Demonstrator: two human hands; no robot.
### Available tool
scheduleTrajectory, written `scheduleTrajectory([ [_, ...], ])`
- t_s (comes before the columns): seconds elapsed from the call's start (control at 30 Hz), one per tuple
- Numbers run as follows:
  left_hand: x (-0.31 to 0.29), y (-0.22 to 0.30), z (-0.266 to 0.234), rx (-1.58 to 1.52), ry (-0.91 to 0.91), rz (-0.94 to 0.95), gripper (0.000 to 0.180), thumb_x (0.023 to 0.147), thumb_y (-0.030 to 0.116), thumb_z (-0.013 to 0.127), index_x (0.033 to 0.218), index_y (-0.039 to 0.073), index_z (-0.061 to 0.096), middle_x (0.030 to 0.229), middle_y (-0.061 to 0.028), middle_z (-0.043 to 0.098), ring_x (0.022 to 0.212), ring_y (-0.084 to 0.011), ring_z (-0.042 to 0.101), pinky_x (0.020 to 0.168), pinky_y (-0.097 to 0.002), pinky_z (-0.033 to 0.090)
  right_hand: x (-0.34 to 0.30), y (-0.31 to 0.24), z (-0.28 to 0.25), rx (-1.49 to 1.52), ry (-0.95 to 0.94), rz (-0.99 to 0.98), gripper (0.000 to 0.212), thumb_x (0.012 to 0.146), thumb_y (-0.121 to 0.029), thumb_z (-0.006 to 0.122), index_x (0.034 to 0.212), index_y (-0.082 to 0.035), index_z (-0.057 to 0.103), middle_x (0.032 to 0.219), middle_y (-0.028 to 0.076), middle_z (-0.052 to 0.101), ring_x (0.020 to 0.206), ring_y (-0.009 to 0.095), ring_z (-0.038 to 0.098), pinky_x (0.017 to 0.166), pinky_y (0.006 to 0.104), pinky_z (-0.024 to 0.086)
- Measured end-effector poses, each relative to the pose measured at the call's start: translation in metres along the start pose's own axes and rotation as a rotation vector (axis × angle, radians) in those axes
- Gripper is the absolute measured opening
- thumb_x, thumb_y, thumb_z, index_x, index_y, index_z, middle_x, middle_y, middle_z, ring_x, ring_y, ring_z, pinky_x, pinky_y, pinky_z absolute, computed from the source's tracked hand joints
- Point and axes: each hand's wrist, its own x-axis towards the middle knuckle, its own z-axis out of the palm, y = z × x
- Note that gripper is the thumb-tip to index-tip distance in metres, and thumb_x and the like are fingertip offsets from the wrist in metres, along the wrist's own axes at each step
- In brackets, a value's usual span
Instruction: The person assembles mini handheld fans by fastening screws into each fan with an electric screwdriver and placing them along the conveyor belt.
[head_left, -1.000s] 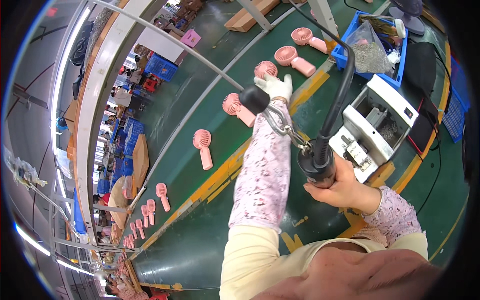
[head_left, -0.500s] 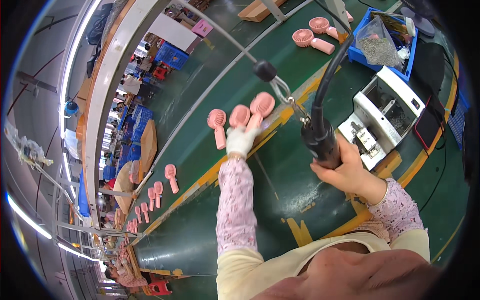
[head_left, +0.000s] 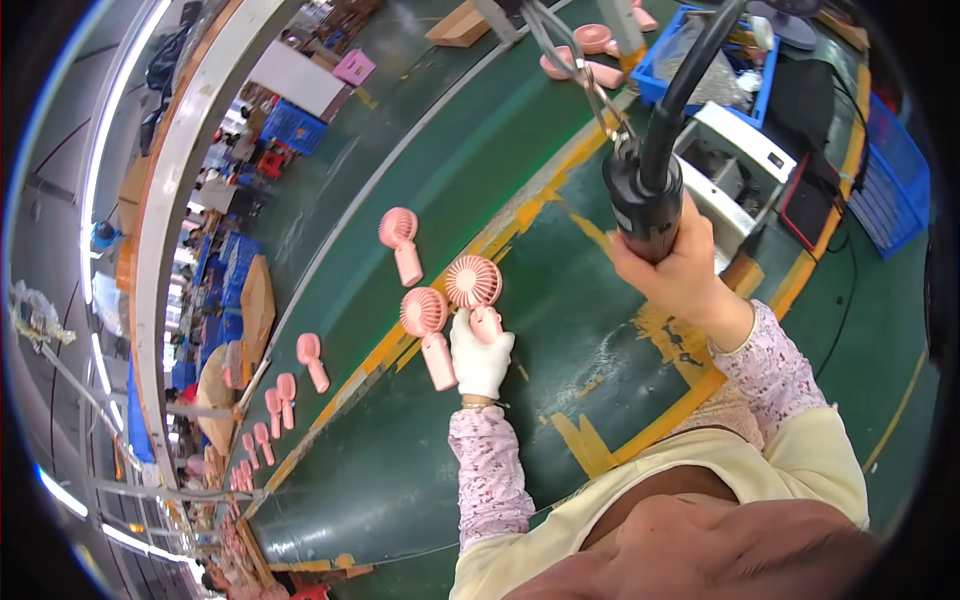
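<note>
In my white-gloved left hand [head_left: 481,358], closed fingers grip the handle of a pink handheld fan [head_left: 473,283], its round grille turned up. A second pink fan [head_left: 437,358] lies just left of that hand, across the yellow-taped edge; whether the hand touches it I cannot tell. Farther off, a third pink fan [head_left: 402,245] rests alone on the green belt. Bare, my right hand [head_left: 683,262] is wrapped round a black electric screwdriver [head_left: 640,205], which hangs from a metal hook and has a thick black cable. Its tip is hidden.
Beyond the screwdriver stands a white screw feeder [head_left: 735,170]. A blue bin [head_left: 757,112] with a bag of small metal parts is behind it, and a red-edged phone [head_left: 806,205] lies alongside. More pink fans [head_left: 312,360] line the belt [head_left: 440,165] at left and far right.
My left hand has drawn two fans off the belt toward me, grilles now facing up. My right hand and the screwdriver have shifted slightly. The third fan stays on the belt.
</note>
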Motion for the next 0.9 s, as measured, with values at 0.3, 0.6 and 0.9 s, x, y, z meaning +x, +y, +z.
scheduleTrajectory([
  [0.3,-0.045,0.093,0.03,-2.088,-0.833,-0.317,0.043,0.076,0.011,0.067,0.113,0.012,0.046,0.088,-0.0014,0.047,0.072,-0.0148,0.046,0.064,-0.0292,0.042,0.015,0.015,-0.004,-0.155,0.121,0.024,0.043,0.073,-0.005,0.071,0.109,0.002,0.049,0.076,0.011,0.062,0.064,0.02,0.064,0.059,0.0302,0.05],
  [0.6,-0.09,0.127,0.07,-0.78,-0.71,0.225,0.016,0.08,-0.003,0.058,0.095,0.004,0.055,0.089,-0.0055,0.052,0.081,-0.0195,0.056,0.073,-0.0332,0.047,-0.021,0.011,0.015,0.431,0.115,0.415,0.037,0.074,-0.006,0.07,0.106,-0.001,0.051,0.079,0.002,0.058,0.068,0.008,0.054,0.063,0.0245,0.045],
  [0.9,-0.091,0.128,0.07,-0.447,-0.532,0.363,0.015,0.075,0.012,0.066,0.09,0.012,0.065,0.086,-0.0103,0.064,0.08,-0.0307,0.061,0.071,-0.0357,0.048,-0.038,0.019,0.023,0.478,0.052,0.369,0.038,0.074,-0.005,0.07,0.106,-0.002,0.051,0.079,0.002,0.059,0.066,0.007,0.054,0.06,0.0246,0.046],
])
